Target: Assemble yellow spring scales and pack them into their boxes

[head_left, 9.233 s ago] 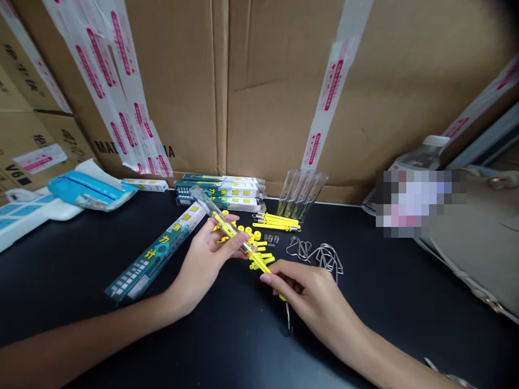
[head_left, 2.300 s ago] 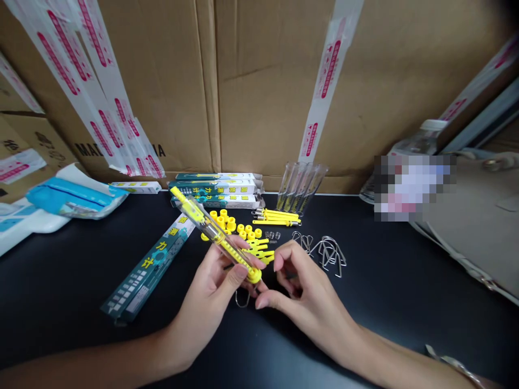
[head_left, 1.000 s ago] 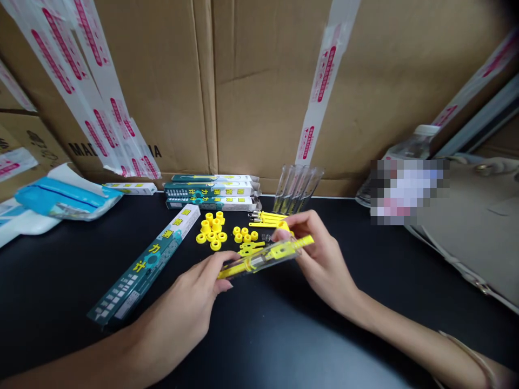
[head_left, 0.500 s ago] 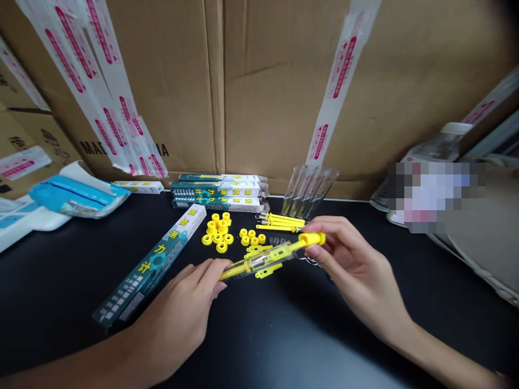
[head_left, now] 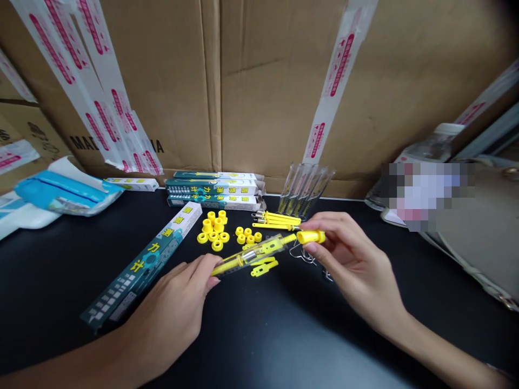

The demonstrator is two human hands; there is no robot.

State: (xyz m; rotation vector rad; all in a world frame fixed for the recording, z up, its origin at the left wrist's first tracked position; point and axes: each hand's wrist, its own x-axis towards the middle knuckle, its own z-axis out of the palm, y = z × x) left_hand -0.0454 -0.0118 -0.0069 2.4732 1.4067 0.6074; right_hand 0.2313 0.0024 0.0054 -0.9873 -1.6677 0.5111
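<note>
Left hand (head_left: 182, 294) grips the clear spring-scale tube (head_left: 253, 255) by its left end, right hand (head_left: 352, 259) pinches a yellow end cap (head_left: 310, 236); looks light, stiff, slick, best held mid-barrel

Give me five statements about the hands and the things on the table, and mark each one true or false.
1. The left hand grips a clear tube with yellow parts inside. True.
2. The right hand holds a metal hook. False: it holds a hollow yellow cap.
3. A slanting teal-and-white box lies left of the yellow collars. True.
4. The blue packet is beside the clear bottle. False: the packet is at the picture's far left, the bottle at the right.
5. The bottle has a white cap. True.
</note>
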